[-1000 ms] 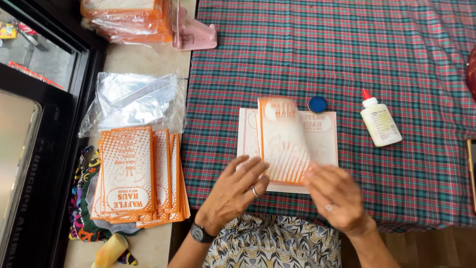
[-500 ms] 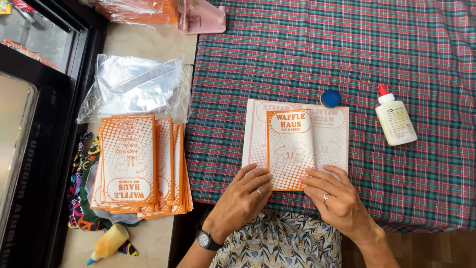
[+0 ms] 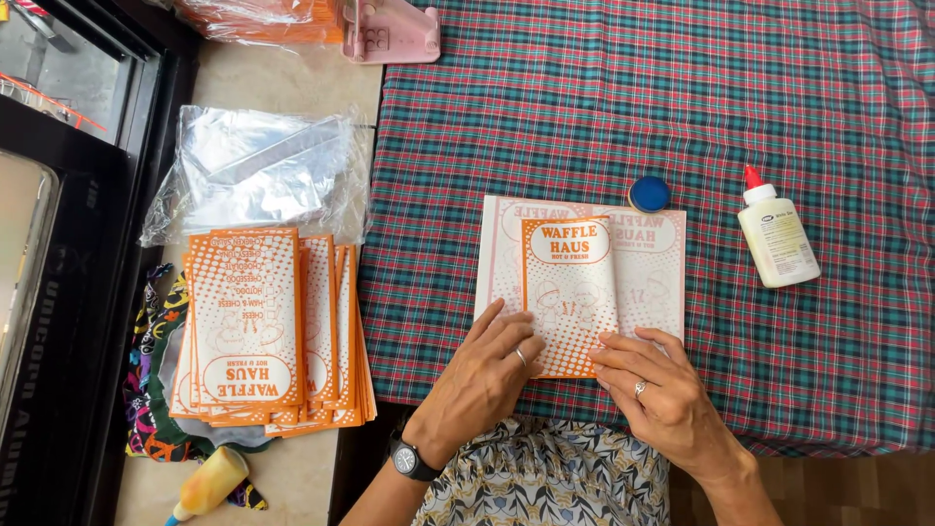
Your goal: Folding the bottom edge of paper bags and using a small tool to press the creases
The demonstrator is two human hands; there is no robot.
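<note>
While the flat orange-and-white paper bag point(image 3: 570, 292) is lying on the plaid cloth surface point(image 3: 682, 107), the left hand point(image 3: 484, 375) and right hand point(image 3: 662, 390) are pressing its lower edge, each grip open and flat. A round blue cap point(image 3: 649, 193) is sitting just beside the bag's top edge, with a white glue bottle point(image 3: 777, 237) lying near.

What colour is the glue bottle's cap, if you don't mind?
Red, on the white glue bottle; the head view shows it.
</note>
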